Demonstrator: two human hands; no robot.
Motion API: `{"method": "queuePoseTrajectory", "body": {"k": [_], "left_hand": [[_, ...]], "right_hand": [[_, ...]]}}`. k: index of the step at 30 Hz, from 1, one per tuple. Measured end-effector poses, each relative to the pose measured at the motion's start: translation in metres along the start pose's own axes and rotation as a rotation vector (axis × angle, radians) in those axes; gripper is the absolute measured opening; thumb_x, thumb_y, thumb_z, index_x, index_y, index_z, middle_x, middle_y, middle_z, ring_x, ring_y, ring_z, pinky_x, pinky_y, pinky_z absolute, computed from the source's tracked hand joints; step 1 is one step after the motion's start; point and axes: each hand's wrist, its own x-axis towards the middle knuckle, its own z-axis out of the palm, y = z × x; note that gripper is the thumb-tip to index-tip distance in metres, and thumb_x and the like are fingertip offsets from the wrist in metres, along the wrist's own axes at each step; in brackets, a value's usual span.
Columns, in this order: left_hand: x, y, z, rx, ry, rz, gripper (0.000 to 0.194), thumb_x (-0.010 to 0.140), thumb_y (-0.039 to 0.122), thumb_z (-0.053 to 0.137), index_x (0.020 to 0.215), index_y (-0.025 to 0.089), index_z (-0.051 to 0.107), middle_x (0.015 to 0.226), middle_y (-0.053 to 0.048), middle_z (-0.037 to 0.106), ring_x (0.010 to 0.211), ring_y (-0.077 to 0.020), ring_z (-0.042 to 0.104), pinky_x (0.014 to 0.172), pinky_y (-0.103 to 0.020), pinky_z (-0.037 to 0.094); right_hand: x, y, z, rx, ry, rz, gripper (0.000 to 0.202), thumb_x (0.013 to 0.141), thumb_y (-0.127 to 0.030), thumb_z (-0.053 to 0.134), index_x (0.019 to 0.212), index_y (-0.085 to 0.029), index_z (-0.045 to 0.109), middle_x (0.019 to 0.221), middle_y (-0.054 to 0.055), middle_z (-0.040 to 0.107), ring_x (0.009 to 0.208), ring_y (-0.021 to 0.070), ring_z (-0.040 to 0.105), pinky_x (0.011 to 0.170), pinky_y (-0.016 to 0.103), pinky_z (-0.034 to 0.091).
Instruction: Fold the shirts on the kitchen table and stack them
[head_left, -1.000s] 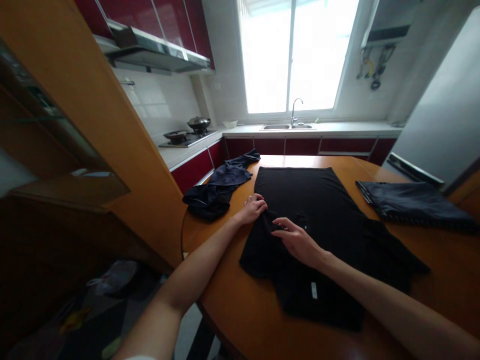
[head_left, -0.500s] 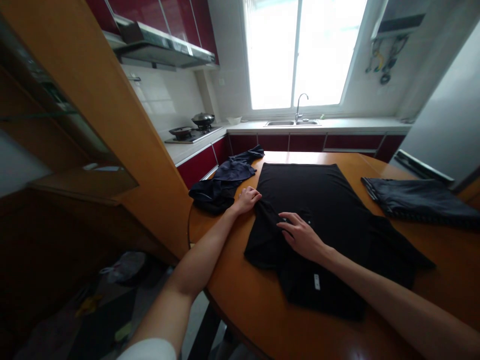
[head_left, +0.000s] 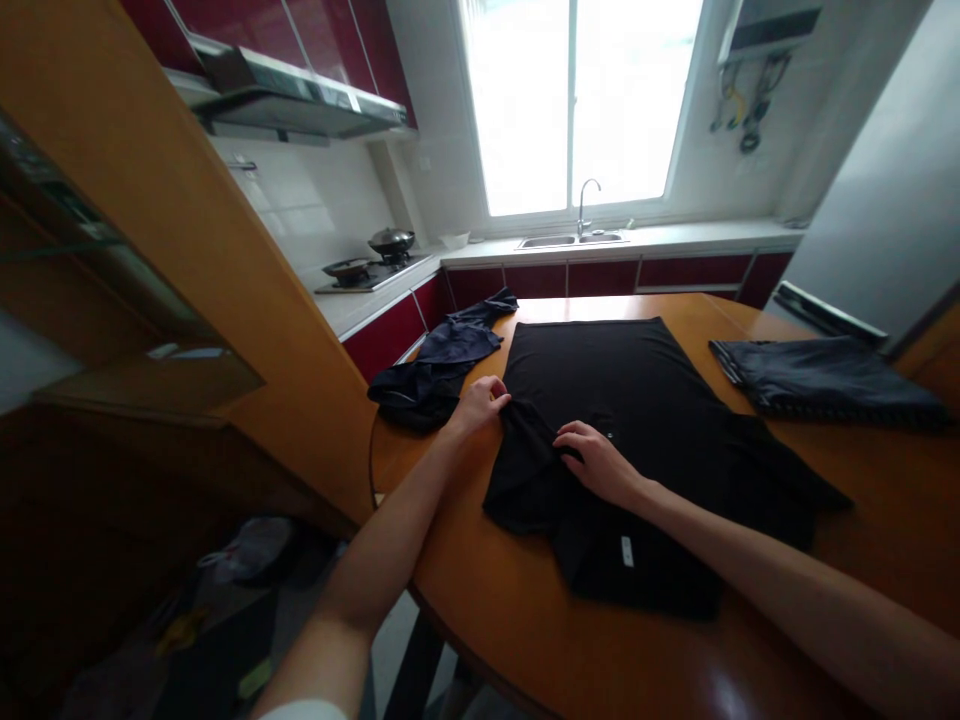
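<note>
A black shirt [head_left: 637, 390] lies spread on the round wooden table, its hem toward the window and a small white label near the end closest to me. My left hand [head_left: 482, 402] pinches the shirt's left edge, thumb and fingers together. Over the shirt's left part, my right hand [head_left: 598, 462] rests with its fingers bent and drawn close, gripping a bit of the black cloth near the sleeve.
Crumpled dark blue clothes [head_left: 457, 345] lie at the table's left edge. Folded dark grey trousers [head_left: 825, 375] are on the right side of the wooden table [head_left: 510, 620]. Beyond stand a counter with a sink [head_left: 551, 241] and a stove with pans [head_left: 391, 241].
The view has shifted slightly, moving the scene left. The fingers of my right hand have drawn closer together on the cloth. My left hand remains at the shirt's left edge.
</note>
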Motion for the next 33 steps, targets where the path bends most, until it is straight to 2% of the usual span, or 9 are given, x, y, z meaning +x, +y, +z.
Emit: {"method": "queuePoseTrajectory", "body": {"k": [3, 9, 14, 22, 23, 25, 28, 30, 33], "left_hand": [[-0.01, 0.01, -0.01, 0.02, -0.054, -0.051, 0.019, 0.084, 0.033, 0.069, 0.073, 0.018, 0.067, 0.071, -0.002, 0.068, 0.065, -0.0162, 0.061, 0.061, -0.025, 0.043], [-0.028, 0.025, -0.022, -0.03, -0.584, -0.329, 0.042, 0.079, 0.051, 0.071, 0.055, 0.017, 0.064, 0.056, -0.004, 0.066, 0.051, -0.0152, 0.058, 0.049, -0.024, 0.038], [-0.028, 0.027, -0.025, -0.155, -0.638, -0.309, 0.035, 0.074, 0.042, 0.074, 0.054, 0.016, 0.064, 0.053, -0.002, 0.064, 0.049, -0.0125, 0.055, 0.048, -0.022, 0.038], [-0.03, 0.01, -0.03, -0.019, -0.761, -0.315, 0.033, 0.075, 0.035, 0.074, 0.05, 0.016, 0.063, 0.051, -0.003, 0.064, 0.047, -0.0134, 0.056, 0.048, -0.022, 0.038], [-0.029, 0.009, -0.029, 0.011, -0.712, -0.298, 0.035, 0.076, 0.037, 0.074, 0.05, 0.016, 0.064, 0.05, -0.003, 0.063, 0.047, -0.014, 0.057, 0.048, -0.023, 0.038], [-0.026, 0.008, -0.023, 0.085, -0.488, -0.218, 0.036, 0.082, 0.04, 0.07, 0.057, 0.016, 0.067, 0.055, -0.005, 0.065, 0.052, -0.0166, 0.06, 0.053, -0.025, 0.042], [-0.016, 0.01, -0.009, 0.13, -0.133, -0.064, 0.024, 0.093, 0.033, 0.059, 0.088, 0.016, 0.075, 0.087, -0.009, 0.074, 0.08, -0.0218, 0.068, 0.074, -0.029, 0.05], [-0.009, 0.01, 0.004, 0.112, -0.085, -0.001, 0.022, 0.095, 0.027, 0.057, 0.107, 0.018, 0.073, 0.109, -0.009, 0.072, 0.1, -0.0226, 0.065, 0.092, -0.031, 0.048], [-0.003, 0.006, 0.019, 0.115, -0.121, 0.135, 0.026, 0.093, 0.031, 0.063, 0.115, 0.019, 0.071, 0.115, -0.009, 0.069, 0.111, -0.0253, 0.061, 0.103, -0.036, 0.044]], "right_hand": [[0.002, 0.001, 0.0, 0.063, 0.033, -0.018, 0.022, 0.085, -0.005, 0.061, 0.097, -0.021, 0.071, 0.106, 0.007, 0.064, 0.098, 0.0201, 0.063, 0.092, 0.036, 0.053], [0.005, -0.007, -0.003, 0.007, 0.151, -0.119, 0.024, 0.084, -0.005, 0.059, 0.095, -0.023, 0.07, 0.102, 0.007, 0.063, 0.097, 0.0215, 0.061, 0.087, 0.038, 0.054], [0.006, -0.009, -0.005, -0.002, 0.154, -0.177, 0.022, 0.088, -0.008, 0.058, 0.098, -0.024, 0.07, 0.103, 0.007, 0.062, 0.099, 0.022, 0.06, 0.088, 0.039, 0.054], [0.005, -0.005, 0.0, -0.009, 0.06, -0.207, 0.019, 0.087, -0.006, 0.059, 0.094, -0.021, 0.069, 0.101, 0.007, 0.062, 0.095, 0.0203, 0.06, 0.086, 0.035, 0.054], [0.005, -0.006, -0.001, -0.017, 0.053, -0.196, 0.017, 0.087, -0.007, 0.06, 0.092, -0.02, 0.069, 0.099, 0.007, 0.062, 0.095, 0.0203, 0.06, 0.085, 0.035, 0.054], [0.004, -0.008, -0.002, -0.037, 0.034, -0.169, 0.011, 0.089, -0.012, 0.062, 0.088, -0.021, 0.069, 0.096, 0.007, 0.062, 0.092, 0.0204, 0.061, 0.085, 0.035, 0.053], [0.004, -0.01, -0.003, -0.057, 0.011, -0.107, 0.014, 0.094, -0.019, 0.06, 0.083, -0.02, 0.067, 0.092, 0.005, 0.062, 0.084, 0.0179, 0.061, 0.08, 0.032, 0.052], [0.004, -0.01, -0.004, -0.077, 0.009, -0.061, 0.017, 0.096, -0.019, 0.057, 0.081, -0.02, 0.066, 0.091, 0.005, 0.061, 0.078, 0.0155, 0.061, 0.075, 0.029, 0.051], [0.004, -0.009, -0.003, -0.14, 0.009, -0.004, 0.015, 0.095, -0.018, 0.057, 0.083, -0.02, 0.066, 0.091, 0.004, 0.062, 0.077, 0.0151, 0.061, 0.072, 0.027, 0.05]]}}
